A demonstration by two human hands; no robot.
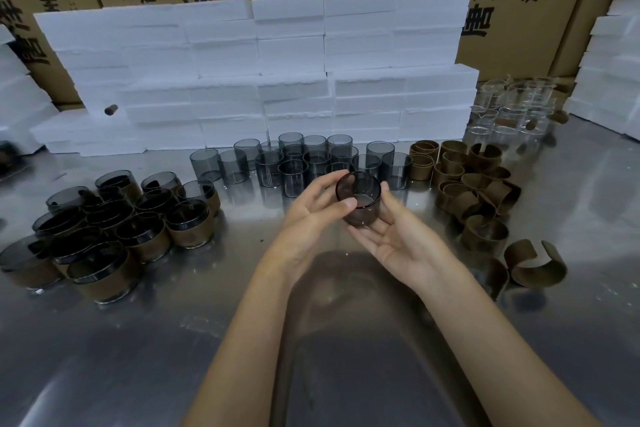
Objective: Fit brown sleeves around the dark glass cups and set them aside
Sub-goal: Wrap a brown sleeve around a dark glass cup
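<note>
On the worktop (346, 340), sleeved cups (114, 229) crowd the left edge, bare cups (301, 163) stand mid-back before stacked foam blocks (263, 73), and sleeves (478, 191) lie right.

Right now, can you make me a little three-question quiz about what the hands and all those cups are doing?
1. True or false: the dark glass cup held between the left hand and right hand already wears a brown sleeve.
2. Which side of the metal table holds the loose brown sleeves? A) the person's left B) the person's right C) on the white foam blocks
3. Fill in: the sleeved cups stand on the person's ____ side.

Key: 1 false, the cup is bare. 2 B. 3 left.
</note>
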